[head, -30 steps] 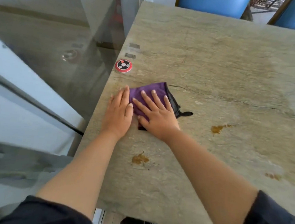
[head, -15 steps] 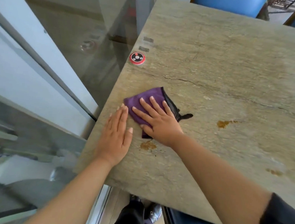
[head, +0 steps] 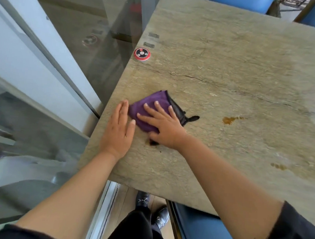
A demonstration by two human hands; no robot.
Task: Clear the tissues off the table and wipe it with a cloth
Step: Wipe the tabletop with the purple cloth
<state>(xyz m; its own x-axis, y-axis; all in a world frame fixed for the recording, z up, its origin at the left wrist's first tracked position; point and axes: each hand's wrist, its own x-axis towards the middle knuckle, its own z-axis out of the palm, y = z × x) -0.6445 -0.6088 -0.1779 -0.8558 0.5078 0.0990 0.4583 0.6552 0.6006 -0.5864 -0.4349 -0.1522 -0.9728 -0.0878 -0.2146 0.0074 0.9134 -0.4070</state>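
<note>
No tissues are showing on the bench (head: 232, 72), so wiping is underway. The right hand (head: 163, 126) is pressing the cloth (head: 148, 107) flat-fingered; the left hand (head: 118, 133) is lying flat beside it. Brown stains (head: 229, 120) are waiting.

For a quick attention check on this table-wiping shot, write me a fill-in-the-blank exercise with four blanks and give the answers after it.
1. The right hand presses flat on a folded cloth whose colour is ____.
2. The left hand lies flat on the ____, beside the cloth.
3. The round call button near the table's edge has a rim coloured ____.
4. The chair seats at the far side are ____.

Answers: purple; table; red; blue
</note>
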